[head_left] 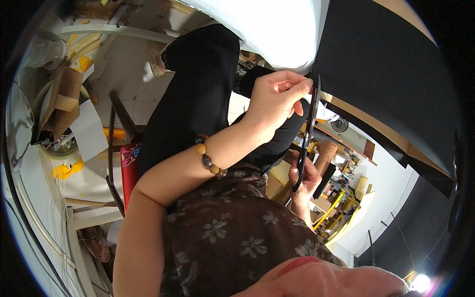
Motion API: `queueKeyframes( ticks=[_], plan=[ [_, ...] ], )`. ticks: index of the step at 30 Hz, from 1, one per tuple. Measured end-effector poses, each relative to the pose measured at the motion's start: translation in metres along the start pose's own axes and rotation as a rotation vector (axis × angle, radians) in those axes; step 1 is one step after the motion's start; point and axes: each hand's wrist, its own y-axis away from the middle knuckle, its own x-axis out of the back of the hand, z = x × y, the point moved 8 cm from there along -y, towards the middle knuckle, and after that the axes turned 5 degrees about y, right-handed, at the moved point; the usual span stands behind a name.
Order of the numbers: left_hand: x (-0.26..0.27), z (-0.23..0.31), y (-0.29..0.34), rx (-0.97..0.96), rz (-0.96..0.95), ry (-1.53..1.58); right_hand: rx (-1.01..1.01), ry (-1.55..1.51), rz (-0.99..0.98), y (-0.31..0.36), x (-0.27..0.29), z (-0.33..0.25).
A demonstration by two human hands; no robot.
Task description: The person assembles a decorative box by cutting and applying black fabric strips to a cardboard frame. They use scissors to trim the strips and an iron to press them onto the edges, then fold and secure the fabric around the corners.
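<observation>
My right hand [306, 175] is wrapped round the handles of a pair of dark scissors [312, 109], whose long blades point toward the far side. Close to the blade tips, my left hand [277, 99] is closed in a pinch of thumb and forefinger. What it pinches is too small or too hidden to name. Just beyond my left fingertips hangs the lower edge of a large white sheet-like thing [282, 29], brightly lit. A broad black panel [376, 64] starts right of the blades. A beaded bracelet [207, 159] circles my left wrist.
My black-trousered legs [193, 94] lie below my hands. To the left stand a red-cushioned chair [129, 168] and a bin [64, 148] holding an open cardboard box [62, 101]. Cluttered shelves [341, 203] fill the right background, and a lamp [420, 282] shines at the lower right.
</observation>
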Motion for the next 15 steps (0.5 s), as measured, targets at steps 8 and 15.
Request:
queueKeyframes(
  ticks=[8, 15],
  plan=[
    [0.0016, 0.0004, -0.0027, 0.012, -0.002, -0.017, -0.009, 0.000, 0.016, 0.0030, -0.0061, 0.0007],
    [0.0016, 0.0026, -0.0036, 0.008, -0.002, -0.035, -0.049, 0.063, 0.066, 0.0077, -0.0099, 0.0012]
  ],
)
